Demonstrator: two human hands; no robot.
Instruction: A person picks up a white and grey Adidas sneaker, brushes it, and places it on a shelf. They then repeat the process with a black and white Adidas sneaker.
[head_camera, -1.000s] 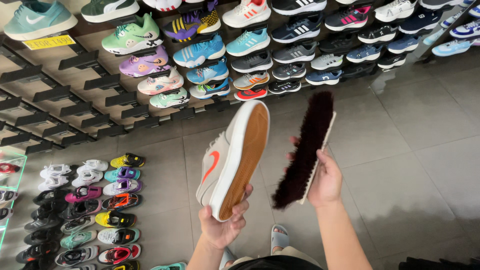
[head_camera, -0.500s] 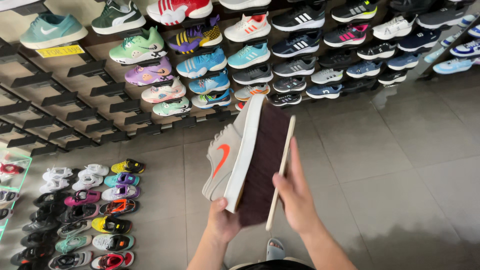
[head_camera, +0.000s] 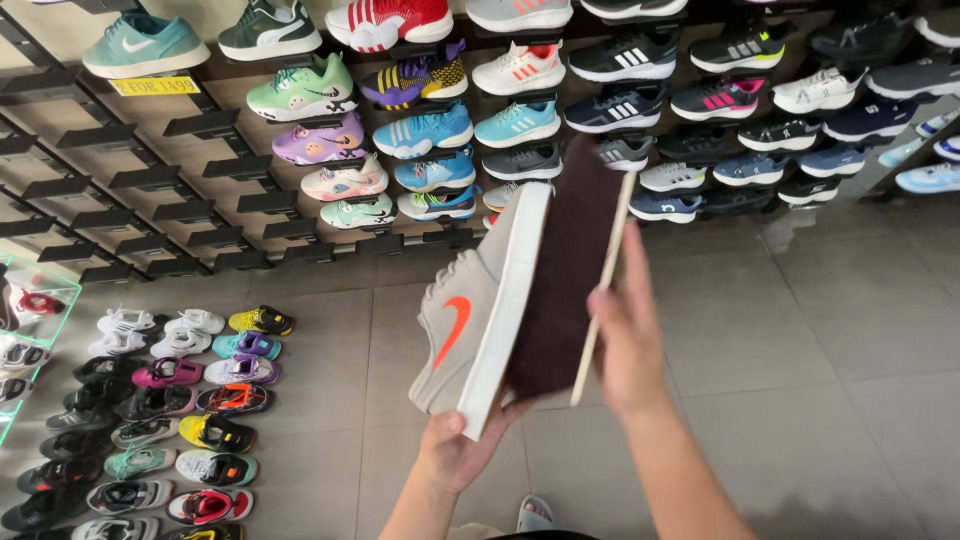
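Grey shoe with orange side mark and white sole edge, held upright, sole facing right; dark-bristled brush with pale wooden back pressed flat against that sole

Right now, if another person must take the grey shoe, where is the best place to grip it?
Probably the toe end of the grey shoe, from above. The left hand holds the heel end below, and the brush in the right hand covers the sole.

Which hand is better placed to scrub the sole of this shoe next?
Probably the right hand: it grips the brush, whose dark bristles lie against the sole of the grey shoe. The left hand is taken up holding the shoe by its heel end from below.
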